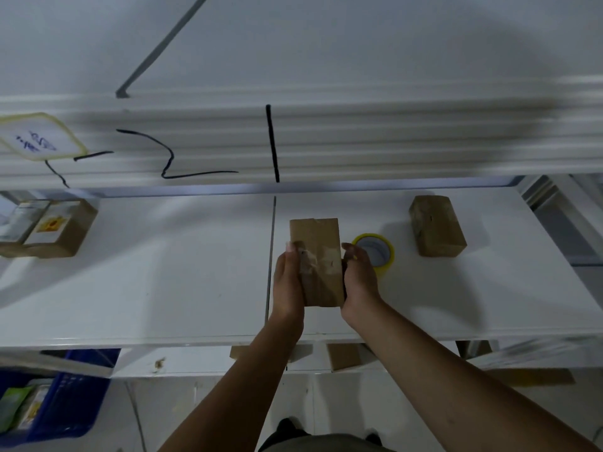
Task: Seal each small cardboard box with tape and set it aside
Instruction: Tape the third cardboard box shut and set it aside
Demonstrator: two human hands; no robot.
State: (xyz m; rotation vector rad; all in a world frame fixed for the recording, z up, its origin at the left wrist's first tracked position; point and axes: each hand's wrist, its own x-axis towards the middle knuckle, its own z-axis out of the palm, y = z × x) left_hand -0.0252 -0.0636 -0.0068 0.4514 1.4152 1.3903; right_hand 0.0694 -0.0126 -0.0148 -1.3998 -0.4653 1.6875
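Note:
A small brown cardboard box [316, 243] is held over the middle of the white shelf [163, 288], its long side pointing away from me. A glossy strip of clear tape crosses its top near my fingers. My left hand [288, 282] grips its left side and my right hand [360, 282] grips its right side. A yellow-rimmed roll of tape [386, 244] lies flat on the shelf just right of my right hand. Another small cardboard box [435, 226] stands further right, apart from both hands.
Boxes with shiny labels [45, 228] sit at the shelf's far left. A white upper shelf edge with black marker lines [272, 141] runs overhead. Below the shelf are a blue crate [75, 396] at the left and pieces of cardboard [344, 355].

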